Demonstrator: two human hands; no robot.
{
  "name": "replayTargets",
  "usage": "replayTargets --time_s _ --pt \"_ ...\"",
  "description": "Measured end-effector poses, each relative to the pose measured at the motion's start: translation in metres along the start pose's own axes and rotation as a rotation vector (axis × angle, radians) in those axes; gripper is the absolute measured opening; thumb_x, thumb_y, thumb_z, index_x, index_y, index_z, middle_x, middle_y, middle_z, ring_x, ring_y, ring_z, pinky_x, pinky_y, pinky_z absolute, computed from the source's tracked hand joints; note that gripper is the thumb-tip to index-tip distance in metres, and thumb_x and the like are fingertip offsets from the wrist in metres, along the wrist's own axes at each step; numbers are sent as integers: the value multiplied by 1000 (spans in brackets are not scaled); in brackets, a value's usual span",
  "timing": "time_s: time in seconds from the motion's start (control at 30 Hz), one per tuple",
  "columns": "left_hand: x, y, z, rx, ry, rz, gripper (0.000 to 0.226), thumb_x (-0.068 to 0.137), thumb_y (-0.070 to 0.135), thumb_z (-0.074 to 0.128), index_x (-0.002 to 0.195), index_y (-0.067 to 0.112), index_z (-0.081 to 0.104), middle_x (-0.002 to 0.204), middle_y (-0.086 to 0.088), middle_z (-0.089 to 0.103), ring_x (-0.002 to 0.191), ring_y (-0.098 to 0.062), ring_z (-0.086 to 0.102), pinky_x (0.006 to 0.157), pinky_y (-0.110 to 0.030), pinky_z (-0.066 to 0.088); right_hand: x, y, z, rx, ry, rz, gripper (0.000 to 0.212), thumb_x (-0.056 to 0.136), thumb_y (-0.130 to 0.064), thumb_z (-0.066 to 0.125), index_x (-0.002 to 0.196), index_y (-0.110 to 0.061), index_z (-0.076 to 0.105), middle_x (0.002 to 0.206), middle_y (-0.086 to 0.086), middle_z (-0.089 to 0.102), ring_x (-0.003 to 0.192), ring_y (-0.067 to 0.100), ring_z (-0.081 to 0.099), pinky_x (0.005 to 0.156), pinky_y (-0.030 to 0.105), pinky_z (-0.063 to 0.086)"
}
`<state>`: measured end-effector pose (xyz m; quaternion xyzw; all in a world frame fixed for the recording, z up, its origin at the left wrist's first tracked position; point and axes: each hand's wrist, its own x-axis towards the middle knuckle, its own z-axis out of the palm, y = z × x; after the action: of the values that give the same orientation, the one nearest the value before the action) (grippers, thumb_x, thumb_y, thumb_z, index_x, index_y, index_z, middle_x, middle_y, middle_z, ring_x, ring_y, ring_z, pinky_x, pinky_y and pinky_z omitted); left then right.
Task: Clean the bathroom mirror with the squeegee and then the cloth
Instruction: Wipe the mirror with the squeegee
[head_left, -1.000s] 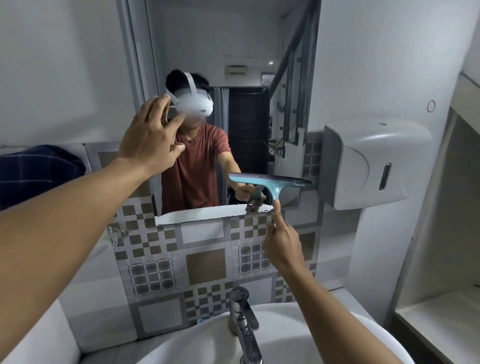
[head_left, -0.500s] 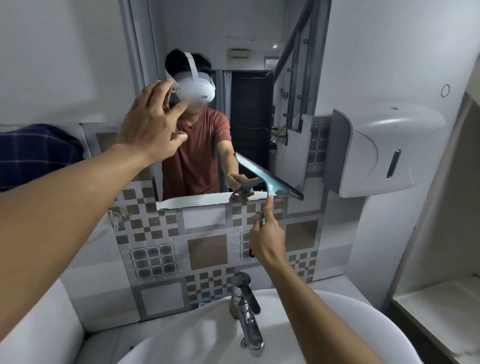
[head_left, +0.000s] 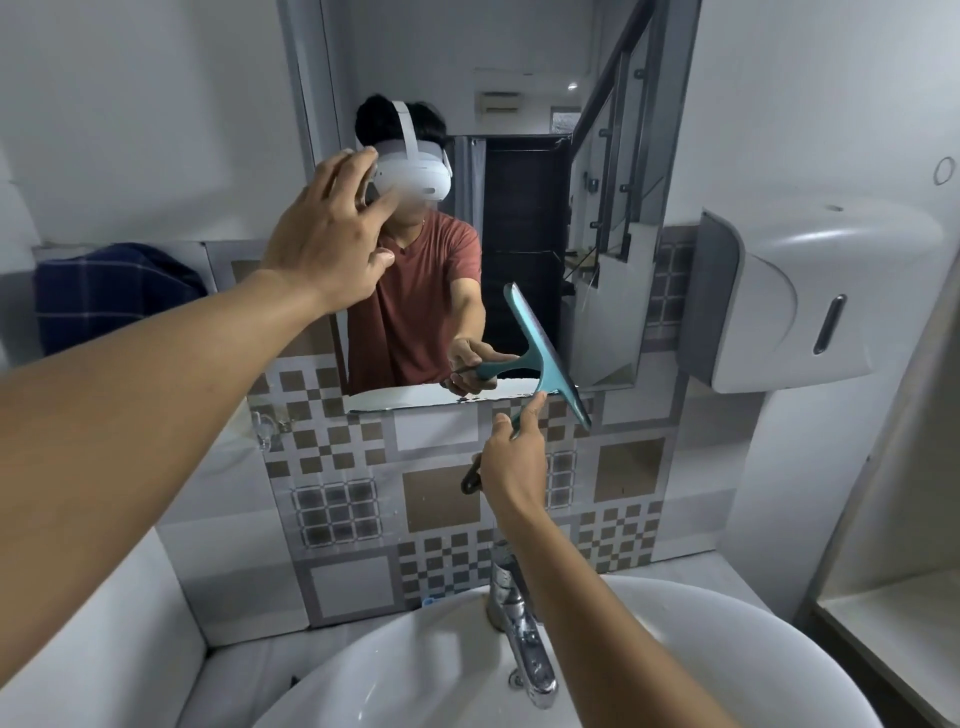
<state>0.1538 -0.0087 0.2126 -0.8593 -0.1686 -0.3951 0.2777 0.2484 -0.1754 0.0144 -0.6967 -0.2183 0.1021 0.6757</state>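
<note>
My right hand (head_left: 511, 462) grips the teal squeegee (head_left: 545, 358), blade tilted against the mirror (head_left: 519, 218) at its 5 o'clock corner. My left hand (head_left: 327, 244), fingers spread, sits at 9 o'clock. Patterned tiles (head_left: 441, 499) and white basin (head_left: 415, 675) lie below; dispenser (head_left: 821, 296) at 3 o'clock.

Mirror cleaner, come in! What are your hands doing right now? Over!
Right hand shut on squeegee, blade tilted at mirror's lower edge. Left hand open, empty, raised at the mirror's left side. Nothing blocking the glass. No cloth in hand.
</note>
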Motion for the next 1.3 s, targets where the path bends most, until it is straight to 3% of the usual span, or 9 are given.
replayTargets --time_s 0.23,0.37,0.47,0.73,0.93,1.1,1.3 --pt "-1 -2 5 3 11 -1 75 86 30 73 151 12 41 156 -23 30 144 -43 26 113 -56 36 -8 -1 22 68 12 36 65 108 -27 35 159 -34 -4 71 9 53 64 19 50 59 33 48" --pt "0 -4 5 11 8 6 74 86 32 73 150 12 41 156 -22 30 145 -42 26 112 -57 38 -25 5 43 52 -46 7 65 108 -27 37 158 -35 -4 67 2 47 61 14 46 59 34 48" --pt "0 -6 6 22 5 9 74 87 34 73 150 12 41 157 -21 30 145 -41 26 112 -58 39 -37 12 61 32 -78 -19 66 108 -28 38 158 -37 -5 69 -4 51 63 10 50 67 38 55" --pt "2 -12 10 48 16 22 70 87 39 70 147 13 43 159 -19 30 146 -40 27 110 -57 41 -46 12 81 26 -60 -42 65 109 -27 37 157 -34 -7 78 -7 54 68 6 55 61 22 50" --pt "1 -13 14 45 33 25 70 87 40 69 146 13 44 159 -19 29 146 -40 27 111 -56 41 -55 28 100 -34 -91 -78 70 107 -27 39 149 -46 -14 88 0 61 81 18 61 79 42 58" --pt "1 -13 14 44 29 22 69 87 40 70 145 12 44 160 -19 28 147 -40 26 112 -56 40 -67 43 105 -134 -166 -120 73 108 -24 39 154 -45 -14 99 2 55 84 10 53 70 17 41" --pt "0 -12 15 33 37 13 68 87 38 70 144 10 46 160 -19 28 148 -39 25 113 -55 40 -70 53 95 -237 -209 -171 72 109 -21 34 152 -46 -17 100 4 45 72 11 44 62 16 36"
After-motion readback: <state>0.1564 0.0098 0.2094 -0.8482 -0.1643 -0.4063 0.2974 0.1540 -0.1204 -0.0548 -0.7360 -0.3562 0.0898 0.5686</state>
